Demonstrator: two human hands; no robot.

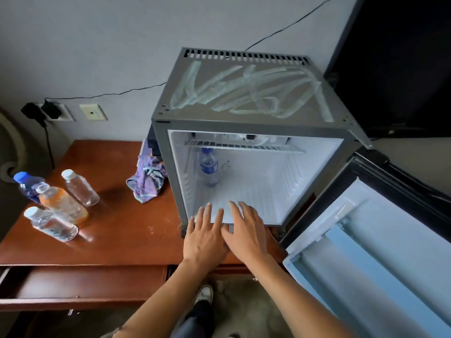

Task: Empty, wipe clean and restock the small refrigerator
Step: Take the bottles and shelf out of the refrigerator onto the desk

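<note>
The small grey refrigerator (249,123) stands on a brown wooden desk (117,230), its door (380,240) swung open to the right. One water bottle with a blue label (209,167) stands inside at the back left, under a wire shelf (244,145). My left hand (206,237) and my right hand (247,230) lie side by side at the fridge's front bottom edge, fingers straight and holding nothing. A purple cloth (147,179) lies crumpled on the desk against the fridge's left side.
Several bottles stand at the desk's left: a blue-capped one (28,186), an orange drink (62,206) and two clear ones (80,187) (51,224). A desk drawer (80,286) is pulled open below. Wall sockets with plugs (47,111) and a cable sit behind.
</note>
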